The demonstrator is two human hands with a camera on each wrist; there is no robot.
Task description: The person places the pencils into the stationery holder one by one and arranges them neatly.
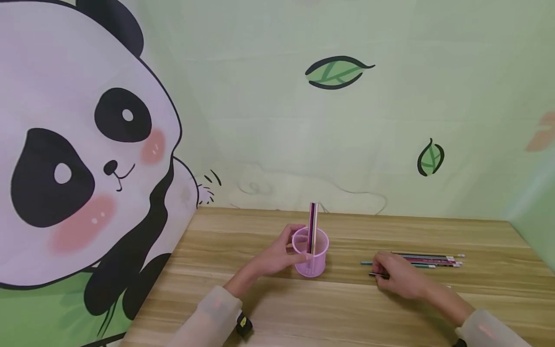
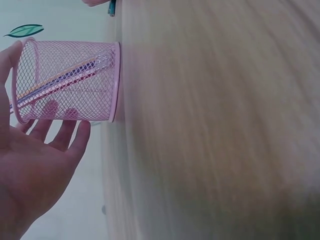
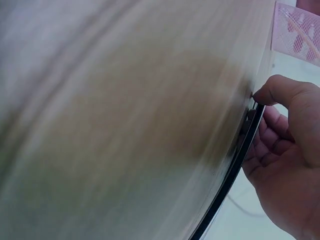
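Observation:
A pink mesh pencil cup (image 1: pixel 320 266) stands upright on the table. My left hand (image 1: pixel 272 261) holds it from the left, thumb on the near side and fingers around the far side. Several pencils (image 1: pixel 312 222) lean inside the cup, their upper ends above the rim; through the mesh they show in the left wrist view (image 2: pixel 65 81). To the right, my right hand (image 1: pixel 404 277) pinches a black pencil (image 3: pixel 216 200) between thumb and fingers, low at the tabletop. Beyond that hand lies a loose bunch of pencils (image 1: pixel 438 260), partly hidden by it.
The wood-grain table (image 1: pixel 347 318) ends at a pale green backdrop (image 1: pixel 260 96) with a large panda and leaves printed on it. A small black object (image 1: pixel 244 324) sits by the left sleeve (image 1: pixel 217 308).

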